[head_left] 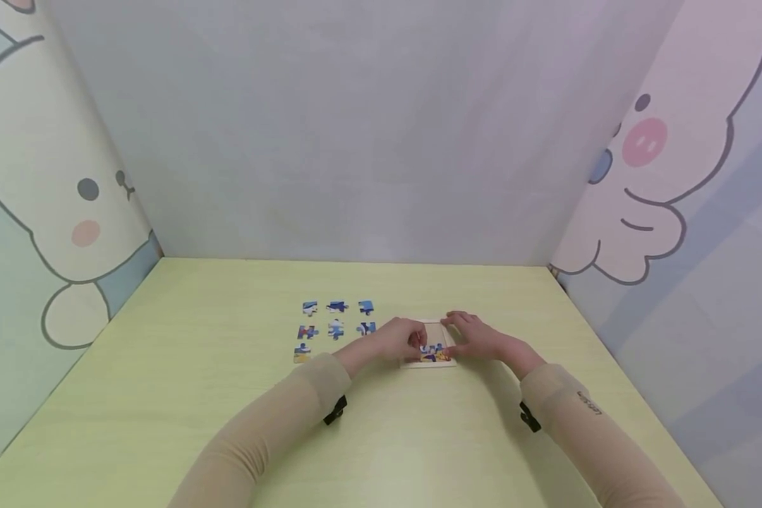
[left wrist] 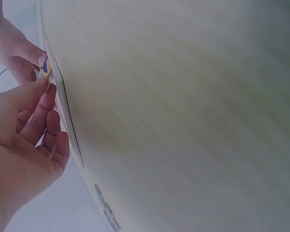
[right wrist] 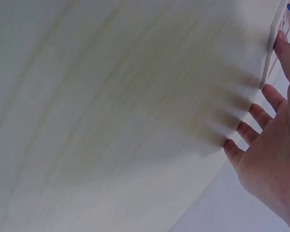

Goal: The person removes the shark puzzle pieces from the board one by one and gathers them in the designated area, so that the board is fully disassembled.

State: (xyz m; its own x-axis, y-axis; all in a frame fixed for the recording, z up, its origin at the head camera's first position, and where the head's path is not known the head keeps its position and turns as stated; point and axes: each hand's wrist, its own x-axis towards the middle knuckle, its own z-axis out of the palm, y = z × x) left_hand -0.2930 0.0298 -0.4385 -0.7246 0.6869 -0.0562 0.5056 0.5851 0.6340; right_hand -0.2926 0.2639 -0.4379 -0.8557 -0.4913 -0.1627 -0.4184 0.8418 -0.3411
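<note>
Both grips at puzzle tray, centre of frame, on pale green surface.

Left hand (head_left: 396, 340) with fingers curled, pinching small puzzle piece (left wrist: 45, 67) at near edge of tray (head_left: 433, 327); right hand (head_left: 476, 336) with fingers straight and spread, resting on right side of tray, holding nothing. Some placed pieces (head_left: 434, 353) visible in lower part of tray, between both hands. Seven loose pieces (head_left: 335, 326) laid in rows just left of tray, on surface (head_left: 228, 395).
</note>
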